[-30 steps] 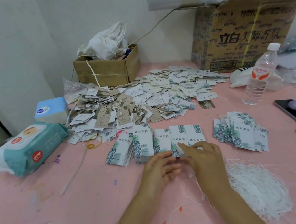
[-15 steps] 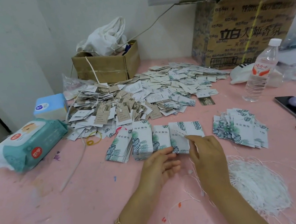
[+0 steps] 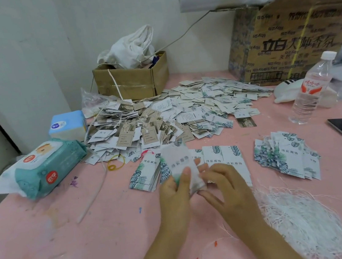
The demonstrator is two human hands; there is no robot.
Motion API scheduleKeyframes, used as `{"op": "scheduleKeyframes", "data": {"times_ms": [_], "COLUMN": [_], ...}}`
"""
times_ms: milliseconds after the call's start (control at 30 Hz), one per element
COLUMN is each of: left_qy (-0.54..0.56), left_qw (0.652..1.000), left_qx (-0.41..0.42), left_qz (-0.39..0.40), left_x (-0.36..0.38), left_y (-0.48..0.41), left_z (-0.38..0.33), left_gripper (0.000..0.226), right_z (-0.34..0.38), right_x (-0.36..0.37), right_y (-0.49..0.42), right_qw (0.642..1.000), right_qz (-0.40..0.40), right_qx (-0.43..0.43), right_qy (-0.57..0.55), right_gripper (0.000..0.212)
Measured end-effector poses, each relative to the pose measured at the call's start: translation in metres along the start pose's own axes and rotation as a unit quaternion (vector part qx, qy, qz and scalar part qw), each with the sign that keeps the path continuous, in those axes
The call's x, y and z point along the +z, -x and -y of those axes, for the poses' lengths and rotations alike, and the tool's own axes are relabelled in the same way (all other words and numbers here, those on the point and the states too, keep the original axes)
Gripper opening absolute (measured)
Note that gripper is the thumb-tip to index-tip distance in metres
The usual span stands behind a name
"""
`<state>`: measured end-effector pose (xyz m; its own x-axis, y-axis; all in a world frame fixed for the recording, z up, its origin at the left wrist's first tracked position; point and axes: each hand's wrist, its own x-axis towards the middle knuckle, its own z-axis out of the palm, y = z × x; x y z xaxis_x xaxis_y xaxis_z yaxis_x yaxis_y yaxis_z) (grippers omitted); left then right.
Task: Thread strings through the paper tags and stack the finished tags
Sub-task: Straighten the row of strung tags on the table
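Centre frame: my left hand (image 3: 175, 195) grips one blurred paper tag (image 3: 179, 163) above the table (image 3: 50, 247), thumb across its face. My right hand (image 3: 225, 185) touches its lower edge; pinching or not, I cannot tell. Likely next: thread one string from the lower-right string pile (image 3: 301, 218).

We see one white tag (image 3: 180, 165) with green leaf print, blurred, lifted nearly upright and pinched between the left hand (image 3: 175, 195) and right hand (image 3: 225, 185). Just behind it lies a row of small tag stacks (image 3: 222, 155), face up. To its right sits a fanned stack (image 3: 287, 156). Nearer and to its right lies a tangle of white strings (image 3: 301, 218). Far behind it spreads a loose heap of tags (image 3: 185, 109).
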<state>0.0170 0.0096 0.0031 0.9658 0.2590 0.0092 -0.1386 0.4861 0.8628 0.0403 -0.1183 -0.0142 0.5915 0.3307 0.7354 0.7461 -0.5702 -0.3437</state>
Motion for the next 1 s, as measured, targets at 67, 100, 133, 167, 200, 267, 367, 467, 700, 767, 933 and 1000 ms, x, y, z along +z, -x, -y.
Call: {"op": "scheduleKeyframes", "data": {"times_ms": [67, 100, 133, 167, 200, 267, 367, 467, 700, 767, 933, 1000], "left_qy": [0.009, 0.009, 0.004, 0.0, -0.006, -0.02, -0.013, -0.024, -0.077, -0.062, -0.033, -0.036], "left_qw": [0.998, 0.997, 0.997, 0.997, 0.998, 0.998, 0.998, 0.999, 0.996, 0.994, 0.991, 0.991], "left_qx": [0.041, 0.047, 0.046, 0.037, 0.026, 0.007, -0.006, 0.002, -0.046, -0.082, -0.12, -0.113], "left_qz": [-0.041, -0.055, -0.061, -0.061, -0.059, -0.059, -0.054, -0.04, -0.015, -0.029, -0.056, -0.064], "left_x": [-0.008, -0.013, -0.017, -0.02, -0.023, -0.026, -0.029, -0.037, -0.034, -0.031, -0.022, -0.02], "left_y": [-0.002, -0.002, -0.002, -0.002, -0.001, 0.0, 0.0, -0.002, 0.005, 0.006, 0.001, -0.001], "left_z": [-0.007, -0.011, -0.014, -0.016, -0.017, -0.017, -0.021, -0.025, -0.023, -0.024, -0.021, -0.019], "left_gripper": [0.028, 0.026, 0.024, 0.021, 0.018, 0.013, 0.015, 0.03, 0.021, 0.01, 0.028, 0.03], "right_z": [-0.006, -0.008, -0.01, -0.011, -0.011, -0.013, -0.008, -0.001, 0.005, 0.004, -0.004, -0.001], "right_x": [0.001, 0.001, 0.0, -0.002, -0.004, -0.005, -0.004, 0.001, 0.027, 0.023, 0.019, 0.018], "right_y": [-0.001, -0.001, -0.002, -0.003, -0.004, -0.003, -0.004, -0.011, -0.021, -0.018, -0.008, -0.004], "right_qw": [0.993, 0.986, 0.978, 0.971, 0.966, 0.96, 0.958, 0.958, 0.948, 0.955, 0.968, 0.975], "right_qz": [0.023, 0.039, 0.059, 0.075, 0.081, 0.083, 0.086, 0.087, 0.183, 0.147, 0.076, 0.049], "right_qx": [0.039, 0.074, 0.118, 0.159, 0.185, 0.202, 0.189, 0.158, 0.129, 0.147, 0.133, 0.114], "right_qy": [0.108, 0.145, 0.161, 0.163, 0.164, 0.173, 0.2, 0.223, 0.225, 0.213, 0.198, 0.185], "right_gripper": [0.031, 0.033, 0.031, 0.026, 0.022, 0.019, 0.026, 0.038, 0.046, 0.046, 0.057, 0.059]}}
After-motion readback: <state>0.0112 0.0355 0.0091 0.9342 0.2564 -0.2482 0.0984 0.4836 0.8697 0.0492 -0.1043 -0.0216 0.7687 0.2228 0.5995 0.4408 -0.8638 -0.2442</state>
